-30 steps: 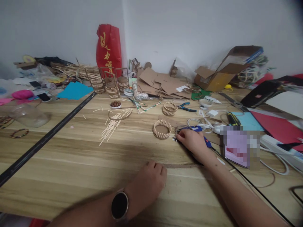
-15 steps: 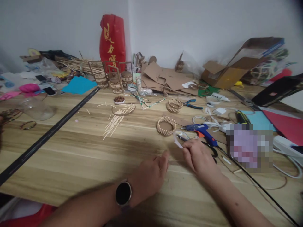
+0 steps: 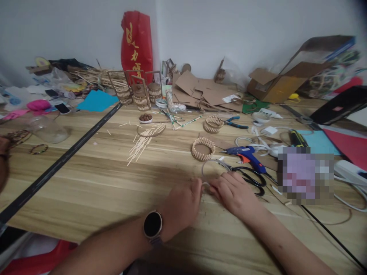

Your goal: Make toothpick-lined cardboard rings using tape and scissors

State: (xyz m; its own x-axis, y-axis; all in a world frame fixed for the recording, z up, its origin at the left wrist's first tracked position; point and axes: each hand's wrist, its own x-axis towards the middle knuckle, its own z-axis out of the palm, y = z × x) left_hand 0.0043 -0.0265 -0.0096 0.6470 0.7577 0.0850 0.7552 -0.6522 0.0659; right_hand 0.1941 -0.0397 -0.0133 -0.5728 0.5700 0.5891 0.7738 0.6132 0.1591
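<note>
“Between left hand [image 3: 183, 202] and right hand [image 3: 235, 193], what exactly?”

“Just a clear strip [image 3: 206, 184], short stretch in the gap, long axis roughly nine to three o'clock. Thin, pale, slightly bowed. Off toward one, a thin see-through loop [image 3: 215, 160]; same piece or separate, hard to tell.”

“Nearer hand?”

“Neither by much: left at eight, right toward four, both close. Right fingers pinched on the strip. Left fingers curled and narrow, tips at the opposite end; touching, apparently, but real grip or not, impossible to tell.”

“Farther out?”

“At twelve, near, a peg ring [image 3: 203, 157]: short, round-ended wooden pegs, upright, around a flat brown base. Beyond, on the same line, a second ring [image 3: 213, 128], similar in build. At two, a glue gun [image 3: 249, 154]: smooth blue plastic, orange trigger, nozzle toward nine, close to the peg ring. At three, beside the right hand, scissors [image 3: 255, 184]: black looped handles, blades hard to make out.”

“And at ten?”

“Loose pale sticks [image 3: 142, 143]: slim, straight, matte, in a fanned heap, with a curved brown band [image 3: 155, 136] across the far end. Under everything, a smooth tabletop [image 3: 114, 183], pale wood grain with darker streaks.”
</note>
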